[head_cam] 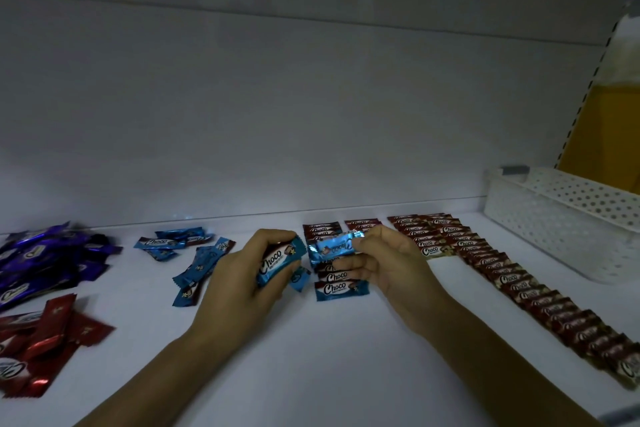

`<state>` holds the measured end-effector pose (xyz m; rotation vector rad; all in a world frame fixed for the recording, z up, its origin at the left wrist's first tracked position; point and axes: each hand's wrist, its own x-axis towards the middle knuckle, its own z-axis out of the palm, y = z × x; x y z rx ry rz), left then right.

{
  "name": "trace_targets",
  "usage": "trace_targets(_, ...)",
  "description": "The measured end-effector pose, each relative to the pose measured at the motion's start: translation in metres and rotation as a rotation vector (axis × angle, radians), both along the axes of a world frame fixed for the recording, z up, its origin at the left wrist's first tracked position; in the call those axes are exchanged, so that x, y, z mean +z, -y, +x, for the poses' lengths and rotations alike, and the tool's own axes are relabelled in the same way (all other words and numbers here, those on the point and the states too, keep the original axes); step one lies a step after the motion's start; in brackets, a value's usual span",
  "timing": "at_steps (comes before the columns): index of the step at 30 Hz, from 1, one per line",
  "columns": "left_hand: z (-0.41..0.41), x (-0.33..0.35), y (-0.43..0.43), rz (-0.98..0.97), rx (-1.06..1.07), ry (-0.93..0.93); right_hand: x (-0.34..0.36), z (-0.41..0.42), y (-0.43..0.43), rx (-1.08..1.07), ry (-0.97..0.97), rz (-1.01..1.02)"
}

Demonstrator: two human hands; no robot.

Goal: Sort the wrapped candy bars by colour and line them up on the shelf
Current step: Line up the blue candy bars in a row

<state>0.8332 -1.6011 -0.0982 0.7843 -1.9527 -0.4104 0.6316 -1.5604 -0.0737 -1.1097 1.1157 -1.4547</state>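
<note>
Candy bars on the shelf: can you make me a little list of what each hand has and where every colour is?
left hand: grips a blue bar
right hand: pinches a second blue bar
loose blue bars: scattered left of the hands
brown rows: lined up neatly on the right
purple pile: far left, at the back
red pile: far left, at the front
white basket: right, beyond the brown rows
</note>
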Motion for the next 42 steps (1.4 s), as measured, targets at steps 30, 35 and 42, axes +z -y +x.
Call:
trace_targets(30,0.005,-0.003,0.008,-0.112,0.057,0.252,-0.006,-0.043,-0.058,0.018,-1.295,-0.071)
trace_targets(35,0.011,-0.005,0.004,-0.13,0.056,0.266,-0.015,-0.024,-0.047,-0.005,-1.254,-0.129)
trace_targets(42,0.02,-0.005,0.008,-0.043,0.094,0.296,-0.016,-0.007,-0.012,-0.162,-1.421,-0.25)
